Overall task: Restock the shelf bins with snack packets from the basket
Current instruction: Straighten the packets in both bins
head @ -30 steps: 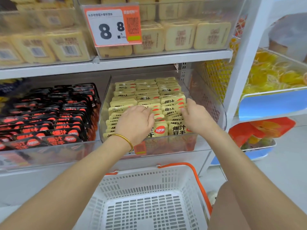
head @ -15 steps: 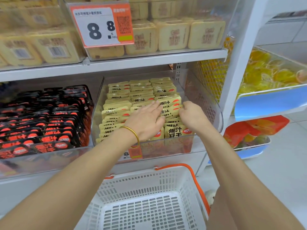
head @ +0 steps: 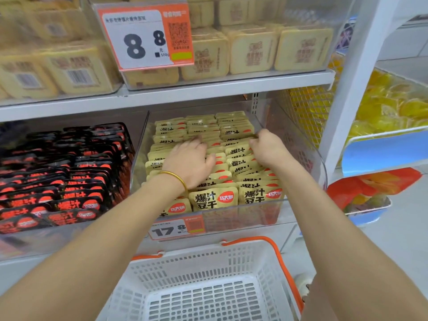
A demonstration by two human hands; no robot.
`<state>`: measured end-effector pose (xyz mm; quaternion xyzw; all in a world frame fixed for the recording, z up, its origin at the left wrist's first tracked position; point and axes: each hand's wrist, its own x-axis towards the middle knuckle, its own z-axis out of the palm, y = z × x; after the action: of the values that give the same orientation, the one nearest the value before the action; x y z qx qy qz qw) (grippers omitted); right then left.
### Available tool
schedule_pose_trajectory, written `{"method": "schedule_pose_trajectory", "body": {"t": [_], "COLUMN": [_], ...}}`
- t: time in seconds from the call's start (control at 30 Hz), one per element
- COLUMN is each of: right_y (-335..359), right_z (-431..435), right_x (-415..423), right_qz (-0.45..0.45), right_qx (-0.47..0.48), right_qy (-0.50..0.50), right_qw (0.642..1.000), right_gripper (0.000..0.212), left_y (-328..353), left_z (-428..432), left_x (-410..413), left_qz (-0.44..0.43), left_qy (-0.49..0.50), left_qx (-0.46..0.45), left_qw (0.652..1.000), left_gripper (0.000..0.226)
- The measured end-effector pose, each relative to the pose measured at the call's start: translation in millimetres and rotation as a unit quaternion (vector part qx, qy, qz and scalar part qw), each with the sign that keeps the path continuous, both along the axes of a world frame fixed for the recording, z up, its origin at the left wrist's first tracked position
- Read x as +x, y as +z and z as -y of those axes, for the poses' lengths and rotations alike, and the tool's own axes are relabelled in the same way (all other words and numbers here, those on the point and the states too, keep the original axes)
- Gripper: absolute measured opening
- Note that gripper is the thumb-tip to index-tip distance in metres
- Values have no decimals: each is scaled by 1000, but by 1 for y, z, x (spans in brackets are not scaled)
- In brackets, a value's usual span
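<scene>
A clear plastic bin [head: 310, 156] on the middle shelf holds three rows of yellow snack packets [head: 214, 200] standing on edge. My left hand [head: 188, 161], with a gold bangle at the wrist, lies on the left and middle rows with its fingers flat on the packet tops. My right hand [head: 267, 147] is over the right row, deeper in the bin, with its fingers curled down among the packet tops. Below the shelf sits the white slotted basket [head: 201, 286] with orange handles, and no packets show in it.
A bin of black and red packets [head: 69, 172] stands to the left. Pale yellow boxed goods [head: 252, 52] and an 8.8 price tag [head: 144, 37] fill the upper shelf. A white upright [head: 354, 84] borders the bin on the right, with yellow sweets [head: 393, 107] beyond it.
Both hands have moved from the front of the bin toward its back along the packet rows. The camera has come closer to the shelf.
</scene>
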<state>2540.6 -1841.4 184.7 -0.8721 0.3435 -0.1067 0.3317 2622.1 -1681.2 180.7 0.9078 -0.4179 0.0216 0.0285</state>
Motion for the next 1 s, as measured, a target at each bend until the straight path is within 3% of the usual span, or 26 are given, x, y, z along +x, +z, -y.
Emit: {"method": "schedule_pose_trajectory", "body": {"t": [0.17,0.43,0.7,1.0], "right_y": [10,14,15,20], "right_z": [8,2,1,7], "right_x": [4,9,27,40], "right_qz": [21,-11,-50,-66], "right_qx": [56,17,3,27], "right_qy": [-3,33,64,19], "right_qw": [998,999,997,997], "right_gripper": [33,31,27,31], "left_y": [-2,-5,-5,-3], "left_z": [16,14,18,30], "left_x": [12,23,35,55], "left_qz": [-14,-4,-35,-61], "left_qy": [8,6,32,26], "left_qx": [18,-12,22,44], "left_qw": [1000,1000,999,997], "left_gripper": [61,59,61,60]}}
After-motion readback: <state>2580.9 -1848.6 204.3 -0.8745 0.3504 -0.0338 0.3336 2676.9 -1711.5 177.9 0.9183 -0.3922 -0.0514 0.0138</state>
